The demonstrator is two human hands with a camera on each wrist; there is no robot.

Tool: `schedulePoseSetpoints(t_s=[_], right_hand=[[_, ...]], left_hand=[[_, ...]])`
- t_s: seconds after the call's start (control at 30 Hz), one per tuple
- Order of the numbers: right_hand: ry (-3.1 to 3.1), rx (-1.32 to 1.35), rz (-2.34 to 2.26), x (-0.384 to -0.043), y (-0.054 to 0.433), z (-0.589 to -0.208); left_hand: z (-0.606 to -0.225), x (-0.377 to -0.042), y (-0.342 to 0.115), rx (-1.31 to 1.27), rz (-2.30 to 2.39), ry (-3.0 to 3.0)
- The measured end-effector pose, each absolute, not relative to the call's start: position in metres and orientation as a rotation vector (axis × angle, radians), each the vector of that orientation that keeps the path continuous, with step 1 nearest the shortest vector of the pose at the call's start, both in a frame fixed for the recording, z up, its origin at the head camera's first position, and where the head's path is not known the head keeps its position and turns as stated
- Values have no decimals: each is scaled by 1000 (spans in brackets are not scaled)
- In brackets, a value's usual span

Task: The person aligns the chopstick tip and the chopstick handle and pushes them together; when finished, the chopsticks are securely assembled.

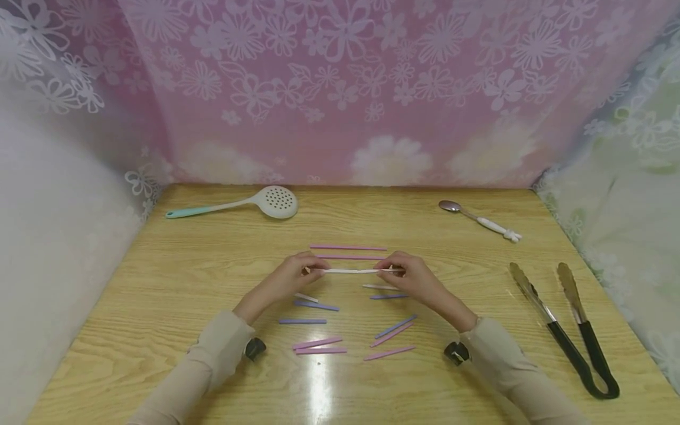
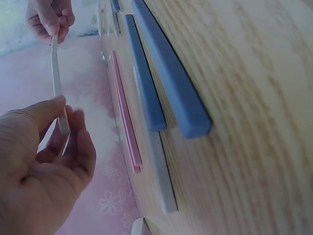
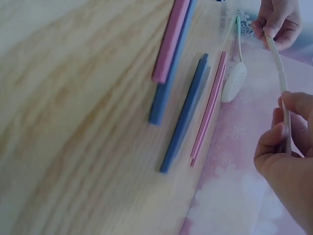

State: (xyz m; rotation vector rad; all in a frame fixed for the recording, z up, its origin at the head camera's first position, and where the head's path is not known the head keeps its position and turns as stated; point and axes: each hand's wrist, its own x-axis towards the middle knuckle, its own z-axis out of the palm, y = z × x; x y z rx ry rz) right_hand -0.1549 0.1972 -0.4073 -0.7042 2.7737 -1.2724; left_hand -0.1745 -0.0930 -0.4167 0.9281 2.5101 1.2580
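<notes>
Between both hands, a thin white chopstick (image 1: 340, 271) is held up level, with a faint joint and slight bend near its middle. My left hand (image 1: 297, 274) pinches its left end between thumb and fingertips. At the other end, my right hand (image 1: 411, 275) pinches it likewise, with a short piece sticking out past the fingers. The left wrist view shows the white chopstick (image 2: 55, 73) running from the near thumb to the far hand. Just behind the hands lie two long pink chopsticks (image 1: 347, 247), side by side on the table.
Short blue pieces (image 1: 303, 321), pink pieces (image 1: 321, 351) and white pieces (image 1: 306, 297) lie in two groups on the wooden table (image 1: 159, 354). A slotted skimmer (image 1: 277, 202) is at back left, a spoon (image 1: 491, 225) at back right, black-handled tongs (image 1: 576, 348) at right.
</notes>
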Motion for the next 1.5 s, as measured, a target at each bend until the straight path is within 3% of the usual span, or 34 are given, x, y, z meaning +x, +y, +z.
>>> schedulePoseSetpoints(t_s=[0.47,1.27,1.5], right_hand=[[2735,-708,-1421,-145,188,-409],[2889,-1112,-1579,-123,165,-402],[2910,-1138,-1447,-134,168,-396]], left_hand=[[-416,-168,-87,941,1309,2504],[-406,-139,-88,1300,1441,2886],[-404,-144,-88,1189,1394,2870]])
